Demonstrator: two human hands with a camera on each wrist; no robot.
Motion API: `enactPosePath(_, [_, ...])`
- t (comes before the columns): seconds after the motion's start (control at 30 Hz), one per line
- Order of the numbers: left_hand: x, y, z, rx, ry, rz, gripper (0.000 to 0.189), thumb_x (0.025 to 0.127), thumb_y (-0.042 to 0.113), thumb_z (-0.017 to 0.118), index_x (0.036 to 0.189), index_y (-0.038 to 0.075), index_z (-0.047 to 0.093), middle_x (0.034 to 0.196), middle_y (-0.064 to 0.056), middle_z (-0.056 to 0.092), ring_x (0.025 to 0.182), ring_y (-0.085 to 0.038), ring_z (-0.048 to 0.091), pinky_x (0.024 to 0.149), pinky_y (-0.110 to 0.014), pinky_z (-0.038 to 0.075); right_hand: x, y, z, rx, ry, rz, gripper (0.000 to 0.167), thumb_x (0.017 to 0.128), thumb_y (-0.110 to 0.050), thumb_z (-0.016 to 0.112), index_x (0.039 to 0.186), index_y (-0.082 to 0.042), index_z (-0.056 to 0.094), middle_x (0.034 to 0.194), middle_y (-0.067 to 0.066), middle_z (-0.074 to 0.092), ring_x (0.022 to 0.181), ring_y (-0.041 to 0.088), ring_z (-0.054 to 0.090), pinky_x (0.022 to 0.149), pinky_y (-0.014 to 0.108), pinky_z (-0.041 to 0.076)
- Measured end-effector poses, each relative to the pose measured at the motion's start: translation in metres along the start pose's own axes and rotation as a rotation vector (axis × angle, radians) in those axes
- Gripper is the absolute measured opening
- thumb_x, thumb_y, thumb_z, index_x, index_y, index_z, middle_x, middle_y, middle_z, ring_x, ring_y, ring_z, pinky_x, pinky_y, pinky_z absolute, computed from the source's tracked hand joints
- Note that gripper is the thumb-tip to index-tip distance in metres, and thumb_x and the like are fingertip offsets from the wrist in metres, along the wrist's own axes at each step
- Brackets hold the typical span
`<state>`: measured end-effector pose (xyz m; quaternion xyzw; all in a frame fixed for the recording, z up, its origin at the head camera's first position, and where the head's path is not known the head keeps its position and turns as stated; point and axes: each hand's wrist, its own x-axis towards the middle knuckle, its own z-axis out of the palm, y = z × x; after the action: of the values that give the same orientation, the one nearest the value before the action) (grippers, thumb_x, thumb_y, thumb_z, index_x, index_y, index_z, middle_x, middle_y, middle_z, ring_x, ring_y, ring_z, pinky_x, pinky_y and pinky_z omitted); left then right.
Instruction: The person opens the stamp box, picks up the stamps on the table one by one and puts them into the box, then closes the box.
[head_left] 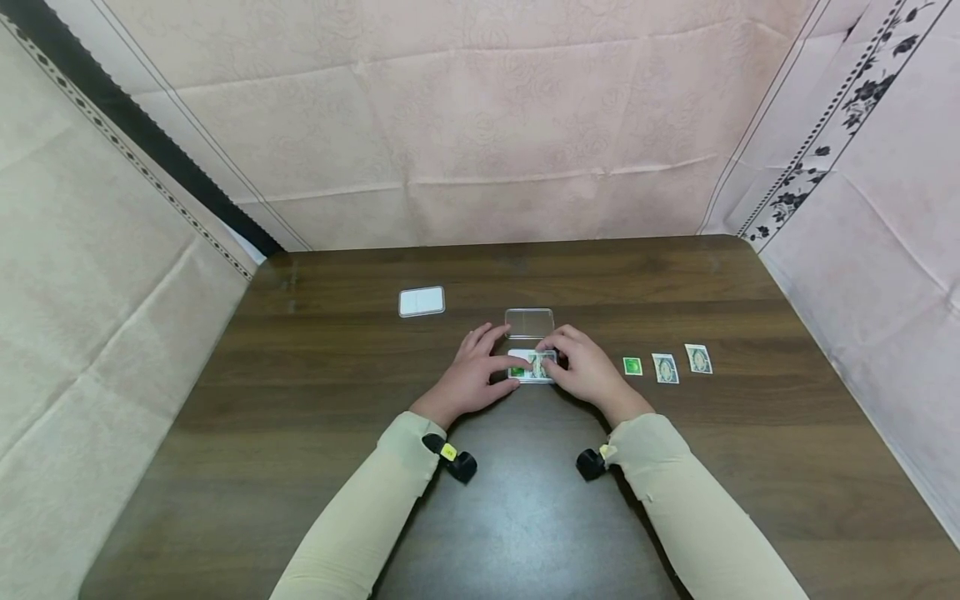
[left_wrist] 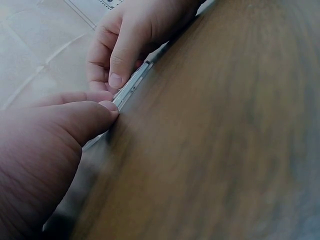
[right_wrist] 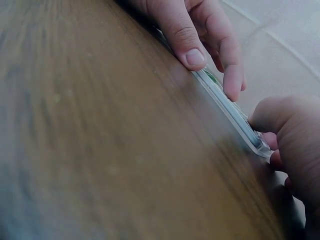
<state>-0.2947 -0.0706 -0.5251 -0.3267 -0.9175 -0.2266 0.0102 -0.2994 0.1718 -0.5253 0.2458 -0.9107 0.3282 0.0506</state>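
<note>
Head view shows the clear case (head_left: 529,323) at frame centre, its base (head_left: 534,382) running left to right between left hand (head_left: 474,376) gripping one end and right hand (head_left: 588,367) pinching the other.

In the head view the left hand (head_left: 478,371) and right hand (head_left: 591,371) hide parts of the case (head_left: 534,382) and of the slips in it (head_left: 536,363), the fine print on the three loose slips (head_left: 665,368) is too small to read, and both sleeves (head_left: 705,500) run off the bottom edge. In each wrist view the near hand is cut off by the side edge and the far one by the top; the case lies nearly edge-on, its upper face mostly hidden, and the table (left_wrist: 210,130) is blurred.
</note>
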Motion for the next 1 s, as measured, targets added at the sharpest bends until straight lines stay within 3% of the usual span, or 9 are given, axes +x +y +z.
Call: enactPosePath(1.0, [-0.0004, 0.0016, -0.0002, -0.01, -0.031, -0.041, 0.032, 0.098, 0.04, 0.066, 0.129, 0.038, 0.068, 0.165, -0.002, 0.026, 0.152, -0.033, 0.013, 0.121, -0.056, 0.011, -0.0002, 0.0003, -0.0005, 0.012, 0.003, -0.002, 0.02, 0.094, -0.017, 0.068, 0.113, -0.012, 0.07, 0.113, 0.005, 0.061, 0.088, 0.021, 0.054, 0.078, 0.04, 0.048])
